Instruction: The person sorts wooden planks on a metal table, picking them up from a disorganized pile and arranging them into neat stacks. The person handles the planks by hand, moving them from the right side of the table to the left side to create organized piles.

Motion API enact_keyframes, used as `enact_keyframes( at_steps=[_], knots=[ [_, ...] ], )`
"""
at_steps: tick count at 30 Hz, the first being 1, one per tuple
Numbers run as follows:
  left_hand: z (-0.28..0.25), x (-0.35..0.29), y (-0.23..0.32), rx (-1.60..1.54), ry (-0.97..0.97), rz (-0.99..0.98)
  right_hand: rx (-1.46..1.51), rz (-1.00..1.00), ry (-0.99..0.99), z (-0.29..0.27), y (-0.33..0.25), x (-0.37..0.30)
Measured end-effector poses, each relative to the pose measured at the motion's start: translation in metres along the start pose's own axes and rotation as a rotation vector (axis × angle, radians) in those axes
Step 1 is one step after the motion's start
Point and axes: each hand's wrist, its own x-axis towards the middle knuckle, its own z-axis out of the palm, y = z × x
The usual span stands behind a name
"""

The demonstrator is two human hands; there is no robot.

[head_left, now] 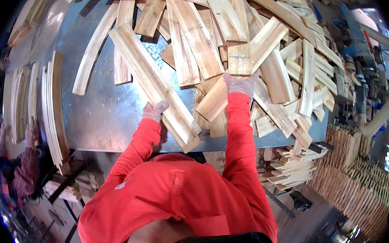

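Observation:
My left hand [155, 111], in a thin clear glove, is closed on the edge of a long wooden board [154, 84] that slants across the metal table. A second board shows just under its near end. Further right, my gloved right hand [240, 85] grips the near end of another wooden board [239, 59], which points away from me into the heap. Beside that hand a short board [213, 100] lies at a slant. My right fingertips are partly hidden by the wood.
A loose heap of boards [196, 44] covers the far and right parts of the metal table [108, 114]. Several boards [55, 106] stand in a row along its left edge. Another person's hand [32, 131] is at the far left. Stacked wood [350, 175] stands at right.

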Motion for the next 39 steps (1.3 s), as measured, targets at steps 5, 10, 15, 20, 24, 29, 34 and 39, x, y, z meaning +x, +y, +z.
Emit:
enact_keyframes(
  at_steps=[5, 10, 15, 20, 24, 29, 34, 39],
  knots=[
    [-0.014, -0.032, 0.025, -0.046, 0.035, 0.123, -0.286, 0.148, -0.209, -0.074, 0.002, 0.02],
    [0.0, -0.04, 0.056, 0.028, -0.065, 0.18, 0.676, -0.388, -0.588, -0.172, -0.064, -0.005],
    [0.062, -0.009, 0.051, -0.787, -0.161, -0.223, -0.371, -1.195, -0.407, -0.021, -0.073, -0.045],
    [0.015, 0.023, 0.031, -0.466, -0.271, 0.051, -0.612, -1.203, -0.624, 0.018, -0.166, -0.057],
    [0.013, 0.011, 0.05, -0.464, -0.175, -0.035, -0.538, -1.265, 0.066, 0.037, -0.224, 0.195],
    [-0.06, 0.032, -0.009, -0.088, -0.072, 0.063, -0.684, -0.762, -0.429, 0.116, -0.225, 0.321],
    [-0.022, -0.002, 0.056, -0.144, -0.002, 0.084, -0.512, -0.827, -0.715, 0.127, -0.233, 0.298],
    [-0.002, -0.005, 0.091, -0.213, -0.008, 0.128, -0.317, -0.734, -0.571, 0.093, -0.28, 0.208]
  ],
)
